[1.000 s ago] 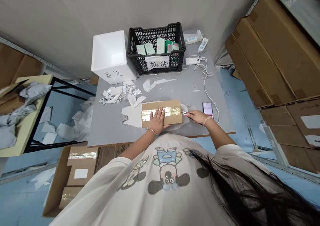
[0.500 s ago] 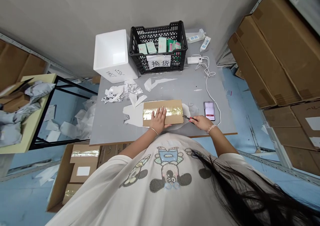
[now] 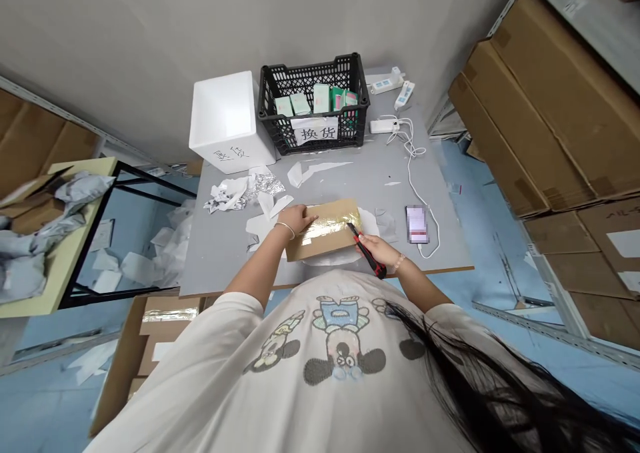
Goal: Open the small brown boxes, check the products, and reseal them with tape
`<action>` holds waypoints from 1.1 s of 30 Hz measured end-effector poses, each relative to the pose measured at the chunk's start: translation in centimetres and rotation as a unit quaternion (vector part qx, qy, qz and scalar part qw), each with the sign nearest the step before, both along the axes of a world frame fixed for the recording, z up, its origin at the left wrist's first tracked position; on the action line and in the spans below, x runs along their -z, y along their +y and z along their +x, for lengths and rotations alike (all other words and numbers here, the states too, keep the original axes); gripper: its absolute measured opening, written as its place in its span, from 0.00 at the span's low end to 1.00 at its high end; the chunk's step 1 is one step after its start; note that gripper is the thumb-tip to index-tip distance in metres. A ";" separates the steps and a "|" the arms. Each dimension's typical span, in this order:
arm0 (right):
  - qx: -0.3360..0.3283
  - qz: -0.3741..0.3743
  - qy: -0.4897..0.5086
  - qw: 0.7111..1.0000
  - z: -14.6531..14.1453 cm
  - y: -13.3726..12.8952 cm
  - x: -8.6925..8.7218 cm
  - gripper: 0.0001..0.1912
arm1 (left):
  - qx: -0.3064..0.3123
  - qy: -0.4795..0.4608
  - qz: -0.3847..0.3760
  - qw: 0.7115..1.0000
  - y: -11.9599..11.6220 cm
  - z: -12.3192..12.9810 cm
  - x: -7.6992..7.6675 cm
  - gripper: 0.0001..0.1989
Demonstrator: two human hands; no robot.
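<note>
The left hand (image 3: pixel 299 219) lies with the fingers extended and spread across the near-left part of the cardboard parcel (image 3: pixel 323 239), bearing on it without gripping. The parcel sits skewed on the grey work table (image 3: pixel 371 187), over a loose sheet of white paper (image 3: pixel 260 227), with a band of gold-toned tape (image 3: pixel 331 223) across its upper face. The right hand (image 3: pixel 377 249) is closed around the red-and-black utility knife (image 3: pixel 369 256), with the tip directed at the right end of the tape band. For secure control, the left palm should bear down firmly, and the blade should remain shallow and point away from the left fingers. The smartphone (image 3: pixel 417 225) lies to the right, clear of the knife. Beyond the parcel stand the black plastic crate (image 3: pixel 310 73) of small boxes and the white foam box (image 3: pixel 226 123), with crumpled foil and paper scraps (image 3: pixel 235 193) lying in front of the foam box.
</note>
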State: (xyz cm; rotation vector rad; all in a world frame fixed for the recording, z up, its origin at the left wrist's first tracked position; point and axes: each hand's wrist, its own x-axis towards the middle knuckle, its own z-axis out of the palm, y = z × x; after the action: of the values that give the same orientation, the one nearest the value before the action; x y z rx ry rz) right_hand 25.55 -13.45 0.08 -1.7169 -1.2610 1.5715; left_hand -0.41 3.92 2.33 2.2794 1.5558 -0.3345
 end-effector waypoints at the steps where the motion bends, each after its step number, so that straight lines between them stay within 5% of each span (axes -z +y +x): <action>1: 0.023 0.017 0.023 0.999 -0.2 0.9 0.1 0.29 | -0.018 0.009 -0.004 1.000 -0.1 -0.3 0.1 0.31; 6: 0.111 0.056 0.061 0.990 -0.5 6.4 0.3 0.29 | -0.082 -0.008 -0.041 0.996 -2.4 -0.7 1.2 0.31; 10: 0.138 0.088 0.004 0.987 -0.2 11.5 -0.6 0.33 | -0.157 -0.069 -0.034 0.985 -4.9 1.5 2.2 0.26; 16: 0.045 0.125 -0.213 0.968 0.8 16.6 -3.1 0.31 | -0.221 -0.116 -0.019 0.968 -7.0 6.2 2.3 0.35; 20: -0.002 0.142 -0.403 0.904 -0.7 16.7 -4.5 0.25 | -0.122 -0.080 0.126 0.981 -5.5 7.0 1.8 0.45; 23: -0.039 0.108 -0.436 0.893 -2.5 16.4 -4.8 0.24 | -0.025 -0.074 0.134 0.988 -3.6 6.8 2.0 0.39; 33: -0.095 0.074 -0.409 0.905 -6.2 17.2 -4.2 0.18 | -0.036 -0.087 0.115 0.989 -2.0 6.7 3.4 0.37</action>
State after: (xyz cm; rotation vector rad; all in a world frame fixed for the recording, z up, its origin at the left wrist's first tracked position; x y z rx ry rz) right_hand 19.37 3.74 4.25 -2.2957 -1.9188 0.7823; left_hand 6.26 1.91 -1.08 2.3399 1.6534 0.0665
